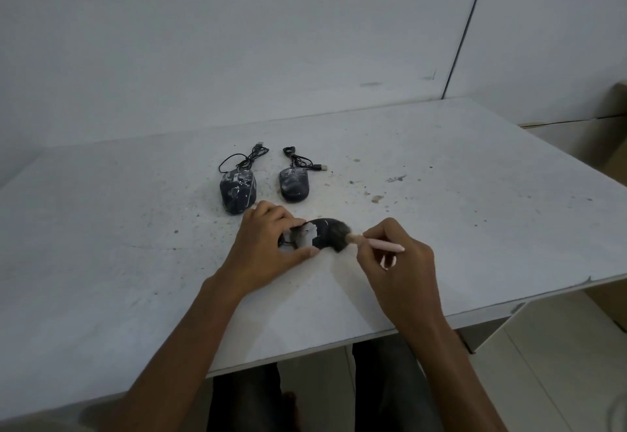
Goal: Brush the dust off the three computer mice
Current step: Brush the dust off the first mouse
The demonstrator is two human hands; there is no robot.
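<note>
Head view: our left hand curls round the mouse to steady it while our right hand pinches the brush, bristles against its shell.

Two mice behind held mouse

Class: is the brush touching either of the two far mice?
No: the pink-handled, dark-bristled brush in the right hand rests on the near black mouse that the left hand grips.

Bare workroom, plain white walls, dusty white table, cardboard box at right
</note>
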